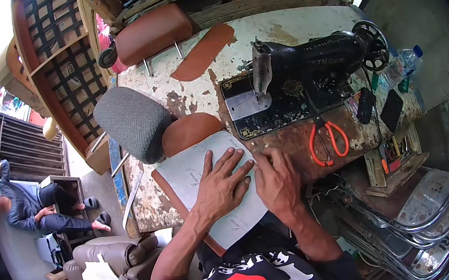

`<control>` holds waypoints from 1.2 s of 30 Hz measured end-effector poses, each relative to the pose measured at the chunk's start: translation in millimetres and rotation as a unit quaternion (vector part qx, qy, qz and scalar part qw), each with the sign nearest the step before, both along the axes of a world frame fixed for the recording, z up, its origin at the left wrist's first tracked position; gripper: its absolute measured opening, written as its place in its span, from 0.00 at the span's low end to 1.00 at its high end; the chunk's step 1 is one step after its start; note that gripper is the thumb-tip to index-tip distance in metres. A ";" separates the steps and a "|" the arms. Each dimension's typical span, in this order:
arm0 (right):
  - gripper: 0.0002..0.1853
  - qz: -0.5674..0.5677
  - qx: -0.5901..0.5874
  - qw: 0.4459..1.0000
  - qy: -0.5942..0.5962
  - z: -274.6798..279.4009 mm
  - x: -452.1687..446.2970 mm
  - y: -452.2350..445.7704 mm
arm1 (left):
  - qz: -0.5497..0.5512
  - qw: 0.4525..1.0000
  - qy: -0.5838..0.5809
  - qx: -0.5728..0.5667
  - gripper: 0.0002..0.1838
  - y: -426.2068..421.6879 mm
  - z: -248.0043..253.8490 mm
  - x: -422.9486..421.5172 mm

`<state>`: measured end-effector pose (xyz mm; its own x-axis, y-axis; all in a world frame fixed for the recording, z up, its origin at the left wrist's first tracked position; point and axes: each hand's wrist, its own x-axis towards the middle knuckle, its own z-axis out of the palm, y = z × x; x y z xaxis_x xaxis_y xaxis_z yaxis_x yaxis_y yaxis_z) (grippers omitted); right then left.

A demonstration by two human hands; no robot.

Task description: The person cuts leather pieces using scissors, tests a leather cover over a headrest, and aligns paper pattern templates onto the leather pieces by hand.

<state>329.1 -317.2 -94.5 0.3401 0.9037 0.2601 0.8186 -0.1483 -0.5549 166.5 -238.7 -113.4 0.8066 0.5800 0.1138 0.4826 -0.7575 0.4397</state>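
Note:
A pale sheet with printed writing [177,171] lies at the table's front edge, over a brown leather-like piece [170,195] that shows along its left side. Flat on the sheet, fingers spread, rests my left hand [221,183]. My right hand [276,181] is at the sheet's right edge with its fingers bent together; whatever they may hold is hidden. Just beyond the sheet sits a rounded brown piece [192,132], beside a grey fabric headrest [134,120]. Orange-handled scissors [328,140] lie to the right of my right hand.
A black sewing machine [311,63] stands at the table's right. Behind are a brown headrest [154,33] with metal posts and a cut brown piece [203,52]. A plastic bottle [401,68] lies far right. Stacked metal-framed chairs [426,209] stand below; a person [34,204] sits at left.

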 end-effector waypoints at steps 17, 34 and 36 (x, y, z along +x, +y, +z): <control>0.06 0.227 0.021 0.972 -0.065 -8.5 32.0 -22.9 | -0.099 0.978 -0.072 -0.172 0.14 -12.7 18.6 -18.1; 0.24 0.174 0.003 0.981 -0.081 -8.8 17.5 -7.1 | 0.082 0.995 -0.059 -0.022 0.05 41.1 8.7 17.9; 0.23 0.173 -0.004 0.982 -0.076 -8.8 16.4 -6.6 | 0.068 0.996 -0.049 -0.036 0.04 46.1 10.8 19.5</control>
